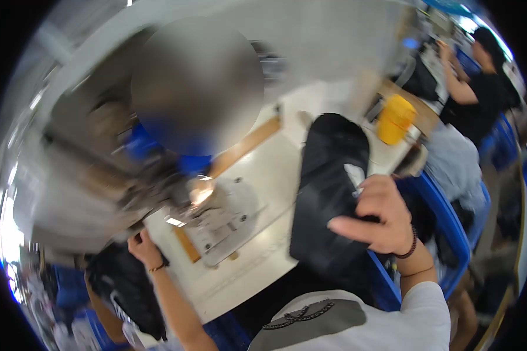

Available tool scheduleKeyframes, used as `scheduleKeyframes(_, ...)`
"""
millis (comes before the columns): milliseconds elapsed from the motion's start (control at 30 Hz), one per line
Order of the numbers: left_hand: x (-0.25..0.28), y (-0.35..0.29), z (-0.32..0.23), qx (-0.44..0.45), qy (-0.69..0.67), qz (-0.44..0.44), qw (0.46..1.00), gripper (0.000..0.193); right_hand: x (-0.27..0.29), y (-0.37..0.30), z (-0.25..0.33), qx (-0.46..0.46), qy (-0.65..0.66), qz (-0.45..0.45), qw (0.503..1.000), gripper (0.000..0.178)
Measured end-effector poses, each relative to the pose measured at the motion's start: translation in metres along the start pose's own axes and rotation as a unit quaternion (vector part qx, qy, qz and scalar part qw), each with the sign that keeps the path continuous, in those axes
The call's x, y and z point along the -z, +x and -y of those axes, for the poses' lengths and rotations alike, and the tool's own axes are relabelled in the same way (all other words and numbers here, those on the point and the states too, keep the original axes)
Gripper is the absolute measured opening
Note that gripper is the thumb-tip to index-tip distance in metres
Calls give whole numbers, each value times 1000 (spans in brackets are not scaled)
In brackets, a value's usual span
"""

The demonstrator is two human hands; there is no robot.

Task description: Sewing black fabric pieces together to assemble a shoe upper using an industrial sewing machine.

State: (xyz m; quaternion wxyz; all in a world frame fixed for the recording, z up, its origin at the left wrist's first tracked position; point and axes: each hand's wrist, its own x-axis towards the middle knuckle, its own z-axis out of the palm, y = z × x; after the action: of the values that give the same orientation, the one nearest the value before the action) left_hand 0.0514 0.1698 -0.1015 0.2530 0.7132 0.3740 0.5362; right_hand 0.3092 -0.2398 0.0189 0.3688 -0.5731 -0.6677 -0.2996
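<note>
My left hand (145, 250) is at the left edge of the sewing table, beside the sewing machine (178, 196). Its fingers are curled closed on a bunched black fabric piece (120, 275) that hangs over that edge. To the right, my right hand (383, 216) hovers over or rests on a long black fabric piece (328, 193); which of the two I cannot tell. Thumb and fingers are apart there. A small white tag (354, 177) lies on the fabric just beyond those fingertips. Blur hides finer detail around the needle area.
The pale sewing table (257, 275) has a metal plate (228, 225) set in it. A yellow container (395, 119) stands at the far right, near a co-worker (480, 88) in black. Blue chairs (445, 216) stand close on my right. A lamp glows by the machine head.
</note>
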Motion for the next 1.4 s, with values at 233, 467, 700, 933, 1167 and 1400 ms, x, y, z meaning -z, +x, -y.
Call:
scheduleKeyframes(233,32,-34,-132,-211,96,129,964,30,-148,64,13,33,-33,79,996,29)
scheduleKeyframes(467,9,-52,-167,-386,95,183,899,28,-167,44,17,30,-15,155,987,27)
scheduleKeyframes(700,-6,-50,-164,-433,145,191,869,28,-169,29,13,35,37,148,988,28)
scheduleKeyframes(933,-8,-52,-165,-403,153,205,879,33,-168,30,19,40,-15,154,987,34)
scheduleKeyframes(1167,-11,-52,-168,-404,166,196,878,33,-165,33,21,25,-11,156,987,43)
scheduleKeyframes(1400,-7,-46,-177,-385,171,233,877,33,-165,38,26,4,-18,170,985,41)
